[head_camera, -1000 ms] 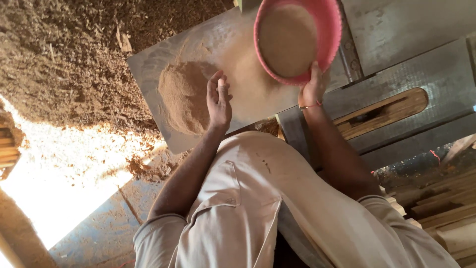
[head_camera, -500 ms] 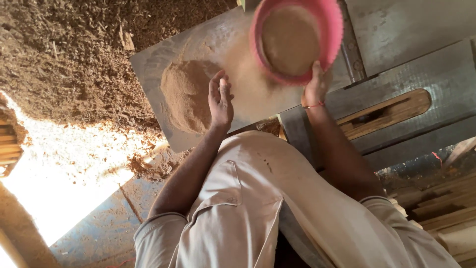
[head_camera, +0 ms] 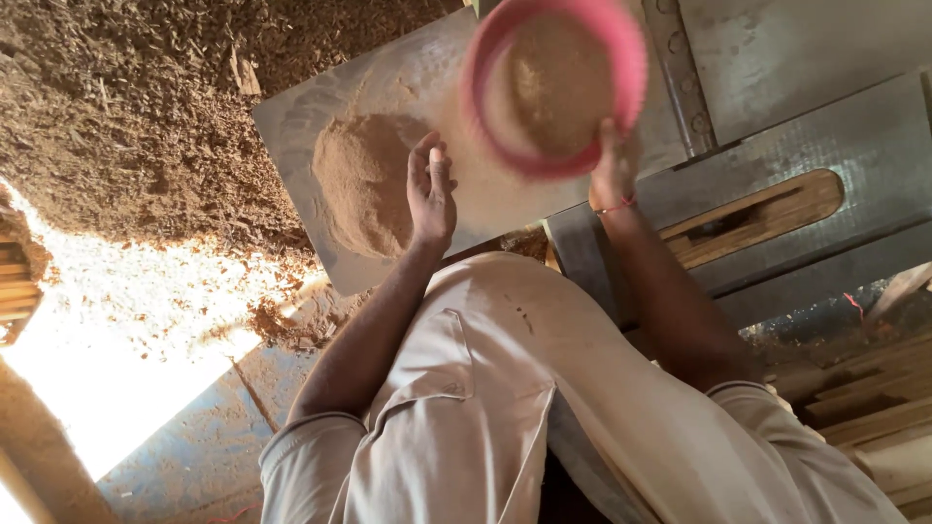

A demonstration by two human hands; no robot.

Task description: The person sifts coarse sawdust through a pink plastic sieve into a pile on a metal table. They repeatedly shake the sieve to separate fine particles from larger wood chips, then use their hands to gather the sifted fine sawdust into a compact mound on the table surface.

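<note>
My right hand (head_camera: pixel 612 173) grips the lower rim of a round pink sieve (head_camera: pixel 631 68), which holds brown sawdust and is blurred by motion. It hangs over a grey metal sheet (head_camera: pixel 291 126). A pile of fine sawdust (head_camera: pixel 359 184) lies on that sheet, below and left of the sieve. My left hand (head_camera: pixel 432 194) is held flat with fingers together but holds nothing. It hovers at the right edge of the pile, close beside the sieve. Both forearms reach out from my pale shirt (head_camera: pixel 485 408).
A large heap of coarse sawdust (head_camera: pixel 116 116) fills the upper left, beyond the sheet. A grey metal machine table (head_camera: pixel 854 126) with a wooden-lined slot (head_camera: pixel 757 218) lies to the right. Wooden planks (head_camera: pixel 874 388) are stacked at the lower right. Sunlit floor (head_camera: pixel 107 388) is at the lower left.
The pink sieve has shifted slightly left and is now blurred, as if shaken. My left hand stays by the pile's edge.
</note>
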